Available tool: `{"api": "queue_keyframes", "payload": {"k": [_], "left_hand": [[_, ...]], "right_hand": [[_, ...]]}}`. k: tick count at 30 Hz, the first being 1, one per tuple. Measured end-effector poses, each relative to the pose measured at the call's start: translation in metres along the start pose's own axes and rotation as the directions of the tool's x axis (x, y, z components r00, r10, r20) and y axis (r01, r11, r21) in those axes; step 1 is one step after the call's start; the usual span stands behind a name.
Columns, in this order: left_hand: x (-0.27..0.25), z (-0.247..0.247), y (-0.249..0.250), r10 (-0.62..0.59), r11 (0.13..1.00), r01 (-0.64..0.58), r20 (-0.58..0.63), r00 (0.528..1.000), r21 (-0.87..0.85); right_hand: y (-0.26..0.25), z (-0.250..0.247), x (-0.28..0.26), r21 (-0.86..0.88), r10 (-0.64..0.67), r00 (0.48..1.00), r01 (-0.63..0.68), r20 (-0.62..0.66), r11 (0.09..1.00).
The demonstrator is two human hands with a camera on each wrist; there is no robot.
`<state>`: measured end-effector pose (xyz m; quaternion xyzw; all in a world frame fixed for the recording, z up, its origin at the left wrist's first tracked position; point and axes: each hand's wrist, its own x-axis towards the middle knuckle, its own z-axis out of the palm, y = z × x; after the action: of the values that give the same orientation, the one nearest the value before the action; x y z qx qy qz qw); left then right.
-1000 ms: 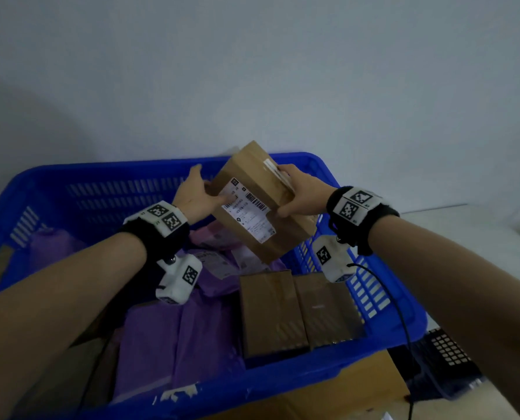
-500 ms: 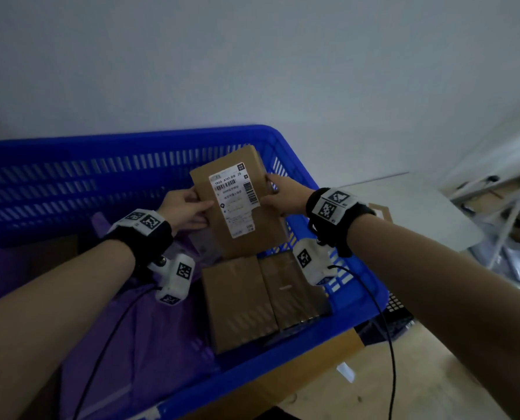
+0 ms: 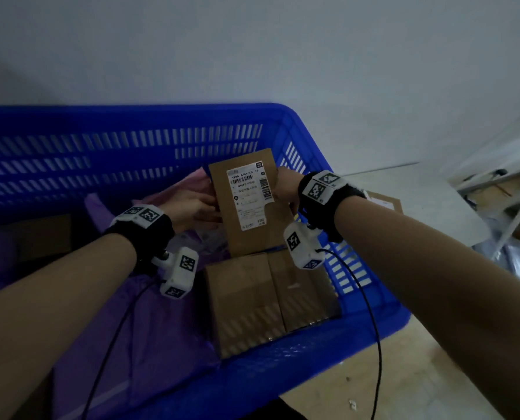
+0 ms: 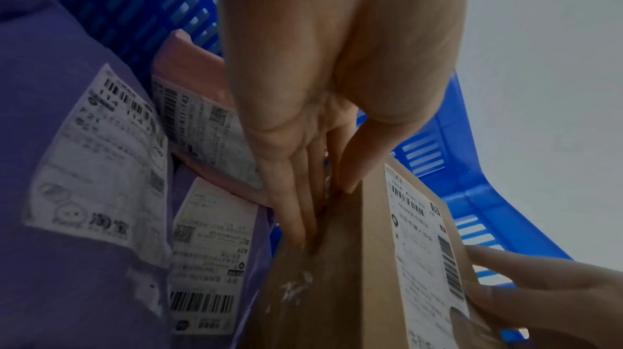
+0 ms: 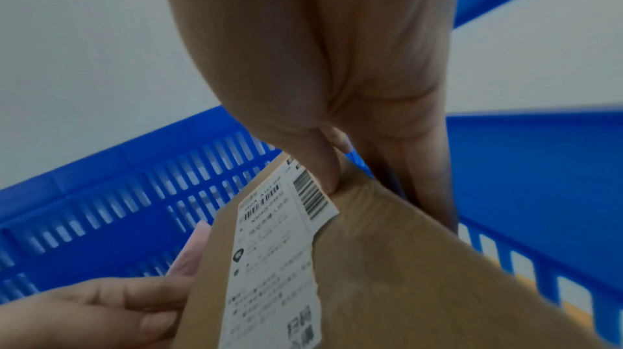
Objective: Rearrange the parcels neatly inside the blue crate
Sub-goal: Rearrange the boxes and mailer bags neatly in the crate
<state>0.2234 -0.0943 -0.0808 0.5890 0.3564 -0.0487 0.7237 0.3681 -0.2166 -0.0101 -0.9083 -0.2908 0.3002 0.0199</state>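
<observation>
A brown cardboard box with a white shipping label [image 3: 246, 204] stands tilted upright inside the blue crate [image 3: 131, 112], near its far right corner. My left hand [image 3: 208, 207] holds its left edge; in the left wrist view the fingers [image 4: 296, 211] lie along the box's side [image 4: 337, 288] with the thumb on the edge. My right hand [image 3: 281, 189] grips the right edge. In the right wrist view the thumb [image 5: 323, 168] presses the label face of the box [image 5: 404, 275] and the fingers reach behind it. Two flat brown boxes [image 3: 243, 301] [image 3: 301, 289] lie side by side just in front.
Purple mailer bags [image 3: 161, 344] with white labels [image 4: 94, 163] fill the crate's left and middle. A pink bag [image 3: 192, 183] leans at the back wall. Outside the crate to the right are a grey board [image 3: 419, 201], another cardboard parcel [image 3: 386, 204] and clutter.
Both hands have turned the labelled box from tilted above the rim to nearly upright and lowered it into the crate, behind the two flat boxes. The head view has swung right.
</observation>
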Motion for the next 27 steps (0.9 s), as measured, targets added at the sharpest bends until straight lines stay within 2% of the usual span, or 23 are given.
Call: {"api": "queue_keyframes", "payload": {"k": [2,7,13,17,19,21,23,25,27], "left_hand": [[0.005,-0.003,-0.003,-0.016,0.999,0.015,0.037,0.999,0.030],[0.016,-0.012,-0.006,-0.098,0.994,0.091,0.128,0.987,0.062],[0.028,-0.010,-0.014,-0.104,0.993,0.097,0.097,0.990,0.074],[0.036,-0.012,-0.017,-0.096,0.990,0.091,0.045,0.994,0.107],[0.038,-0.013,-0.018,-0.094,0.983,0.088,0.034,0.995,0.159],[0.040,-0.015,-0.020,-0.080,0.973,0.070,0.035,0.996,0.220],[0.043,-0.018,-0.022,-0.042,0.946,0.029,0.033,0.999,0.324],[0.046,-0.024,-0.026,0.001,0.853,-0.021,0.039,0.999,0.521],[0.047,-0.030,-0.033,-0.019,0.700,-0.031,0.063,0.998,0.714]], "right_hand": [[-0.001,0.000,0.009,-0.149,0.051,0.998,-0.047,0.022,0.988],[-0.009,0.005,0.028,-0.216,0.126,0.990,-0.111,0.056,0.970],[-0.006,0.018,0.059,-0.323,0.071,0.993,-0.037,0.092,0.946],[-0.021,0.010,0.052,-0.271,0.124,0.991,-0.135,-0.057,0.953],[-0.029,0.006,0.052,-0.337,0.003,0.991,-0.050,-0.137,0.940],[-0.035,0.004,0.053,-0.423,-0.176,0.983,0.137,-0.055,0.896],[-0.042,0.006,0.055,-0.444,-0.234,0.969,0.242,0.074,0.863],[-0.049,0.008,0.058,-0.393,-0.229,0.961,0.272,0.155,0.878],[-0.052,0.010,0.061,-0.352,-0.228,0.951,0.291,0.211,0.890]]}}
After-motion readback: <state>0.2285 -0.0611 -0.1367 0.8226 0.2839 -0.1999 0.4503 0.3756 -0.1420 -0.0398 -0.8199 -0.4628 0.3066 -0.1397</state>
